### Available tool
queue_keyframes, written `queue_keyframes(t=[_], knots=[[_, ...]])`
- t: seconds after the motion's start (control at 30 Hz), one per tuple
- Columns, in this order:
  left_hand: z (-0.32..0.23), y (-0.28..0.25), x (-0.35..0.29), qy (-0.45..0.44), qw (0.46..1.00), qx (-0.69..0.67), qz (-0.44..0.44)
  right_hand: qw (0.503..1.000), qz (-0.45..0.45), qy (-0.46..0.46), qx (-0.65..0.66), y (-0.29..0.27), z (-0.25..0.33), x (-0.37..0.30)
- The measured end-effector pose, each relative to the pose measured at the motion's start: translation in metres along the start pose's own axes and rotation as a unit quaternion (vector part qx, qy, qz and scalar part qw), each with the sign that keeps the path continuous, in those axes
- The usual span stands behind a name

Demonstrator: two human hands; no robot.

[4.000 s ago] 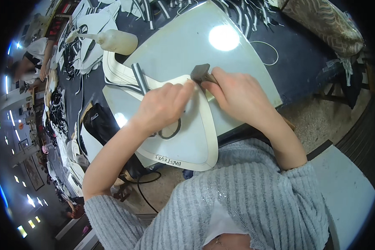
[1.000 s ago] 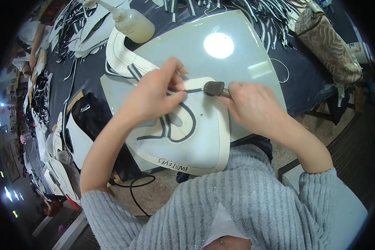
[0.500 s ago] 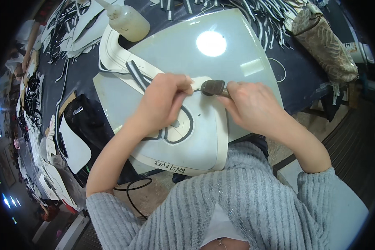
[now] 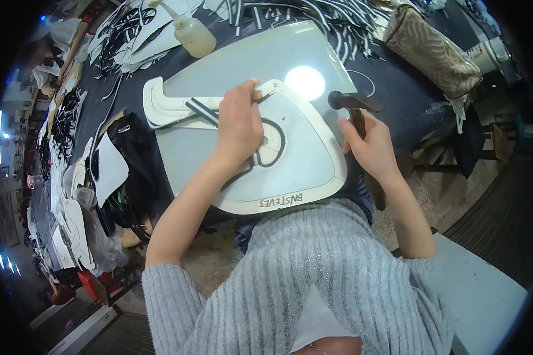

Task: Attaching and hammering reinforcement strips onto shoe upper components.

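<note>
A cream card template (image 4: pixel 314 127) with a curved outline and cut-out middle lies on a pale, glossy board (image 4: pixel 243 65). At its upper edge my left hand (image 4: pixel 241 121) is closed, the fingertips pinching a thin dark strip against the card. A dark strip with a white stripe (image 4: pixel 202 112) sticks out to the left of this hand. My right hand (image 4: pixel 374 145) grips a hammer by its wooden handle (image 4: pixel 375 192), right of the template. The dark hammer head (image 4: pixel 354 101) is raised off the work. Grey edging strip (image 4: pixel 281 142) curves around the round part in the middle.
A squeeze bottle (image 4: pixel 194 38) of yellowish liquid stands behind the board. Cut strips (image 4: pixel 337 23) lie heaped at the back. A patterned pouch (image 4: pixel 432 50) sits at the back right. On the left are a black bag (image 4: pixel 133 160) and white cut pieces (image 4: pixel 109 171). Another person's arm (image 4: pixel 74 44) shows far left.
The hammer has moved away from the left fingertips to the right, its head now lifted and turned. The template and board sit turned in view. My left hand still pinches near the upper edge.
</note>
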State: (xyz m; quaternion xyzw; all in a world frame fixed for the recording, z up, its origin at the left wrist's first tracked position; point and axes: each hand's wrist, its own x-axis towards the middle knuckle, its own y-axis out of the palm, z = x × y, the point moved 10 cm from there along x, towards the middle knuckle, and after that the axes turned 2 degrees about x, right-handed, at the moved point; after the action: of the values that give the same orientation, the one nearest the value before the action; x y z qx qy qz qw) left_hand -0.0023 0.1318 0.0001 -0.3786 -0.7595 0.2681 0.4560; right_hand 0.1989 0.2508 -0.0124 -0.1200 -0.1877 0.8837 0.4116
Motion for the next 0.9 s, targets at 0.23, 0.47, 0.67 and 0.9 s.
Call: queue_keyframes(t=[0.23, 0.47, 0.67, 0.9], knots=[[-0.019, 0.0, -0.018, -0.109, 0.99, -0.087, 0.01, 0.999, 0.017, 0.008, -0.043, -0.006, -0.018, -0.023], [-0.033, -0.009, -0.024, -0.053, 0.997, -0.025, -0.043, 0.979, 0.097, -0.112, -0.141, 0.011, 0.035, 0.01], [-0.033, -0.006, -0.021, -0.061, 0.998, -0.021, -0.022, 0.94, 0.176, -0.153, -0.25, 0.049, 0.066, 0.047], [-0.044, -0.005, -0.024, 0.033, 0.998, 0.033, -0.031, 0.898, 0.228, -0.183, -0.328, 0.062, 0.067, 0.06]])
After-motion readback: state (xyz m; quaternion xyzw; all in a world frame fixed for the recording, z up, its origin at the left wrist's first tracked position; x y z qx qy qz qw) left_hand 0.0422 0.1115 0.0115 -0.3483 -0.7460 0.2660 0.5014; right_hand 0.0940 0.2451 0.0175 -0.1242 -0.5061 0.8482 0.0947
